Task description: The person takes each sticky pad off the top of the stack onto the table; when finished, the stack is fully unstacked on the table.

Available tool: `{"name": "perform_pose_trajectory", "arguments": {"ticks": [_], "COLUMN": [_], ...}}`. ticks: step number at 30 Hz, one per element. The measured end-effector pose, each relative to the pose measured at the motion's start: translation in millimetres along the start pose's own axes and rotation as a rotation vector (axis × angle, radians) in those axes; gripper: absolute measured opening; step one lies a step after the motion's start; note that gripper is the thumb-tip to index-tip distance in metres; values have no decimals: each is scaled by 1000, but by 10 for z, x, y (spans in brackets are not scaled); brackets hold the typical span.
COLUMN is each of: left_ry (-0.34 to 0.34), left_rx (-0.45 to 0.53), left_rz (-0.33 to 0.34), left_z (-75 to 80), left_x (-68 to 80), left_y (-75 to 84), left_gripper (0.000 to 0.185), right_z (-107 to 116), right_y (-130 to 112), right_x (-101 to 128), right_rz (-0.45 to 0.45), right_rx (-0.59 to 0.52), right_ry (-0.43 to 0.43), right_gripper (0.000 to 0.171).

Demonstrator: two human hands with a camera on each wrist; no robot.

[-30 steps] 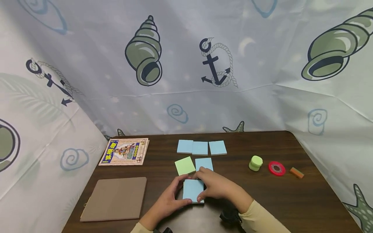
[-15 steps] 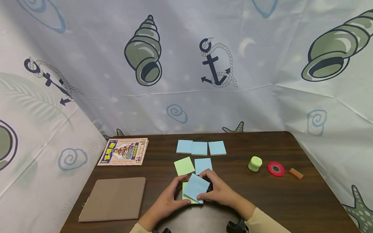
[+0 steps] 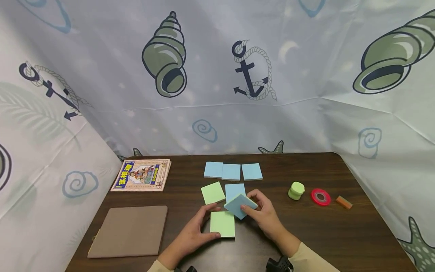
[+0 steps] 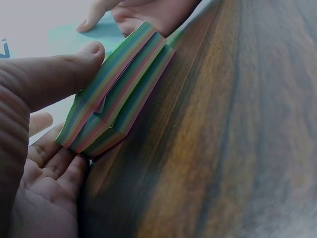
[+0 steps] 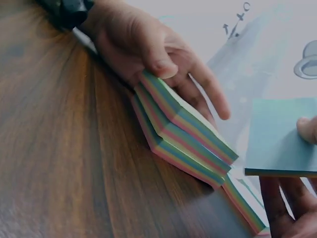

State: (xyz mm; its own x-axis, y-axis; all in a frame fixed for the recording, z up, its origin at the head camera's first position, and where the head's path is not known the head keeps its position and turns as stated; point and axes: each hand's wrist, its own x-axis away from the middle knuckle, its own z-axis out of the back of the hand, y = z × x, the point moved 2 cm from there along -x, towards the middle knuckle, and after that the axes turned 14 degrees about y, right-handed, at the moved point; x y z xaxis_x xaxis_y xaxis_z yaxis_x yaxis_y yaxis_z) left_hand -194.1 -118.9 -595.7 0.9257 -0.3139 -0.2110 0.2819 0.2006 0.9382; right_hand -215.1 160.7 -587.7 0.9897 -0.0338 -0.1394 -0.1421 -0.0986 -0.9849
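Fingers of the right hand [image 3: 263,211] are pinching a thin blue wad of notes [image 3: 239,206], which is hanging tilted just above and to the right of the multicoloured pad [image 3: 222,224] it belongs to. That pad, green sheet uppermost, is lying flat on the table [image 3: 340,234] with the left hand [image 3: 197,230] gripping its near and left edges, so the left hand is nearer to it. Beyond both hands five loose notes are lying, four blue notes [image 3: 232,172] and one green note [image 3: 212,192].

Right hand [image 3: 263,213] lifts blue pad [image 3: 239,205]; left hand [image 3: 197,232] holds green stack [image 3: 222,224].
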Motion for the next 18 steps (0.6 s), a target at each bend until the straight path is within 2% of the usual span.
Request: {"name": "perform_pose_trajectory", "arguments": {"ticks": [6, 9, 14, 16, 18], "left_ry": [1, -2, -8, -7, -6], "left_rx": [-26, -21, -19, -15, -15], "left_rz": [-3, 11, 10, 18, 31], "left_z": [1, -4, -7, -3, 5], "left_x": [-6, -11, -12, -10, -9], "left_y": [5, 15, 11, 11, 2], "left_gripper": [90, 91, 92, 93, 93], "right_z": [130, 225, 393, 439, 460], "right_y": [-15, -11, 11, 20, 39], "right_x": [-44, -54, -71, -100, -136], "right_rz": [123, 170, 117, 83, 47], "right_rx": [-26, 1, 93, 146, 180], "right_ry": [63, 134, 300, 331, 325], "right_gripper": [41, 46, 20, 13, 13]}}
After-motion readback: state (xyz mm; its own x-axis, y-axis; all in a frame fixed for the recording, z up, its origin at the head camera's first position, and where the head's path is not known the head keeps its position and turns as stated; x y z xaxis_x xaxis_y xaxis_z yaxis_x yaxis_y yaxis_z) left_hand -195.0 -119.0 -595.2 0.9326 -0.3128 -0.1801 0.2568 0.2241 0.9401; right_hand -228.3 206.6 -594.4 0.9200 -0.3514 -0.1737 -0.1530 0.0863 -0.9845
